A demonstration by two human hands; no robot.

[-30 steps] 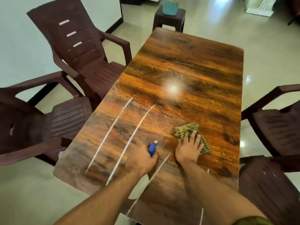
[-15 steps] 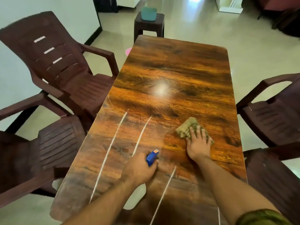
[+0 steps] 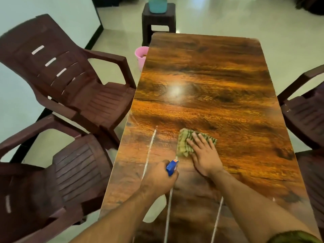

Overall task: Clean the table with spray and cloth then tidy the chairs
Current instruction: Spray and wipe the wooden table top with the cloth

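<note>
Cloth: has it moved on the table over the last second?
Yes. The cloth under the right hand slid left across the table, closing on the white streak.

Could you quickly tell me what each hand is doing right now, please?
Left hand: closed around the spray bottle.
Right hand: open, flat, pressing the cloth onto the table.

A long rectangular table with a glossy orange-brown wood-grain top is shown lengthwise. A crumpled green-and-yellow striped cloth is pressed flat on its near half. A spray bottle, of which only the blue nozzle head is seen, is held just beside the cloth. Dark brown slatted plastic chairs are set along both long sides.
</note>
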